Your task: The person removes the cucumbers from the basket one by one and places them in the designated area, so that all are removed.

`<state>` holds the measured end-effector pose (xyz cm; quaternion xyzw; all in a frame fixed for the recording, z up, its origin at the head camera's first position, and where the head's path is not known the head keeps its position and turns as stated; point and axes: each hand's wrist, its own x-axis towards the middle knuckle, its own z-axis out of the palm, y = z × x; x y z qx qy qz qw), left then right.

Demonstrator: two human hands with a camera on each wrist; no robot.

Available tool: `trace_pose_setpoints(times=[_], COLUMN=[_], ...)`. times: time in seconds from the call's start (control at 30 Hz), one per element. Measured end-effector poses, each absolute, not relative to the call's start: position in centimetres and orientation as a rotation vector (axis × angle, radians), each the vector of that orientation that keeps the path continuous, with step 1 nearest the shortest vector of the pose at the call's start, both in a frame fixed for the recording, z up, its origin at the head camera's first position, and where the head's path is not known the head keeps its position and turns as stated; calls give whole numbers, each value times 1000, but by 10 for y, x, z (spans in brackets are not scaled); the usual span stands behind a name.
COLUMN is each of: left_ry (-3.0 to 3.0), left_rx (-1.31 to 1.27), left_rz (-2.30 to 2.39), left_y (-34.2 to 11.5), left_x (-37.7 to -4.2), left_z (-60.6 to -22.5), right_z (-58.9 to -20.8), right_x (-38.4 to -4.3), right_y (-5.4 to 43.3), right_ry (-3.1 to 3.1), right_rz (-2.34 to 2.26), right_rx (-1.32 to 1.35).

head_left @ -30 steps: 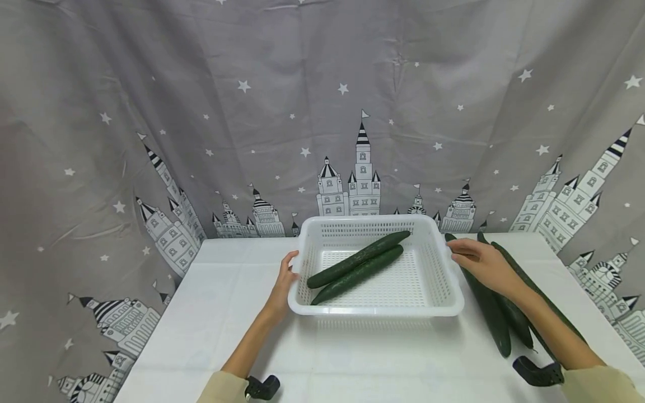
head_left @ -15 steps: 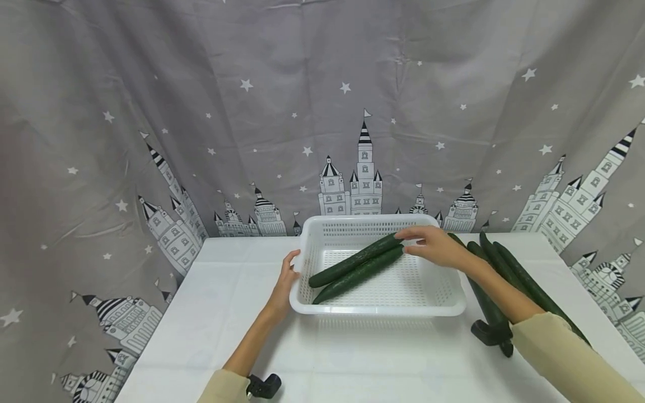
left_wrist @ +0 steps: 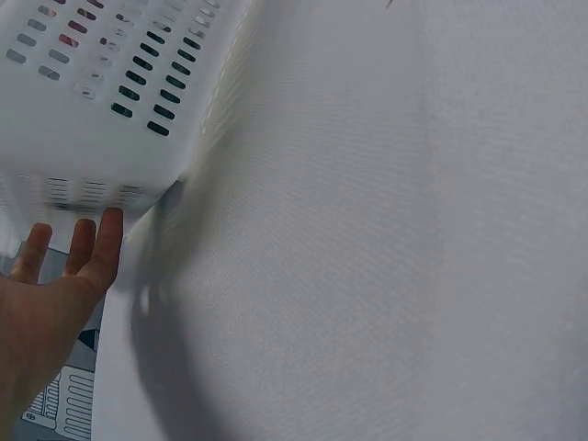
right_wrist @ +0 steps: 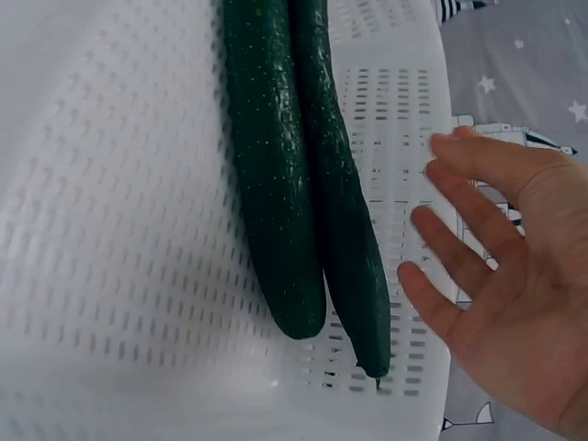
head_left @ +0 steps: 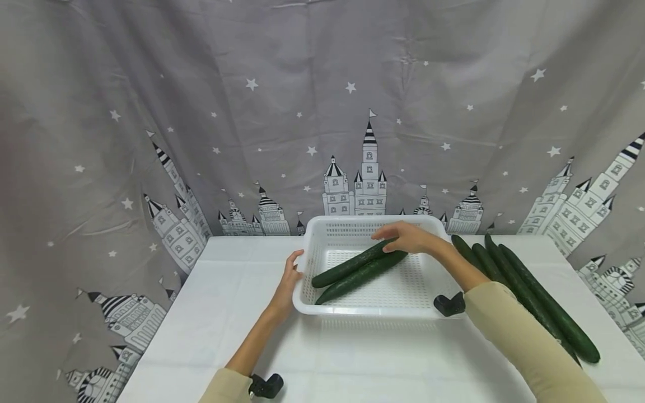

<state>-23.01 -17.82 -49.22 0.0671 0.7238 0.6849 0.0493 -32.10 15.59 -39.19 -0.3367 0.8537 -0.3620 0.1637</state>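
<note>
A white perforated plastic basket [head_left: 373, 309] stands on the table, with two dark green cucumbers lying side by side inside it. In the head view, the upper cucumber [head_left: 347, 266] is partly covered by my right hand [head_left: 410, 238]; the lower cucumber [head_left: 358, 281] lies along its near side. My right hand reaches over the basket with loosely bent fingers [right_wrist: 446, 243], apart from both cucumbers in the right wrist view. At the basket's left end, my left hand [head_left: 286, 282] touches the outer wall with extended fingers [left_wrist: 108, 243].
Several more cucumbers [head_left: 549, 302] lie on the white table [head_left: 353, 358] to the right of the basket, beyond and partly under my right forearm. A grey curtain [head_left: 282, 84] with printed castles and stars hangs close behind the table's far edge.
My right hand has moved left from the loose cucumbers beside the basket to above the two inside. My left hand has stayed at the basket's left end. The basket stands where it was.
</note>
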Motion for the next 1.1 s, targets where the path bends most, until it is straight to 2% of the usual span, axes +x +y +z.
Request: trace_pose_setpoints(times=[0.57,0.87,1.1], left_ry=[2241,2221,2229], left_rx=[210,203,200], left_rz=[2064,2069,2069], left_y=[-178,-175,-176], left_x=[-229,-228,-226], left_z=[-493,-489,-487], right_z=[-417,-414,-415], right_x=[-342,-338,-337], right_y=[130,128,132], right_ry=[2492,2546,2446], right_rz=[-701,-452,-546], right_rx=[-928,-766,-920])
